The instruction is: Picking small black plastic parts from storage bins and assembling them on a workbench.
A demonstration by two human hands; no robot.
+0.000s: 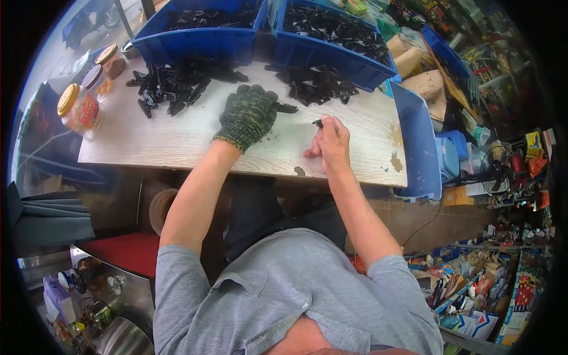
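My left hand (248, 115), in a dark green knitted glove, is closed over the white tabletop (177, 139). From its right side sticks out a narrow black plastic part (288, 109), its other end hidden by the glove. My bare right hand (332, 142) pinches a small black plastic piece (318, 123) between thumb and fingers, a short way to the right. Beyond the left hand lies a loose pile of long black plastic parts (168, 86). A second pile of black parts (316, 84) spreads on the table beyond my right hand.
Two blue bins (195, 47) full of black parts line the table's far edge. Lidded jars (78, 106) stand at the left edge. A blue tub (417, 142) sits against the right edge, beside crowded shelves. A red-topped stool (127, 251) is at the lower left.
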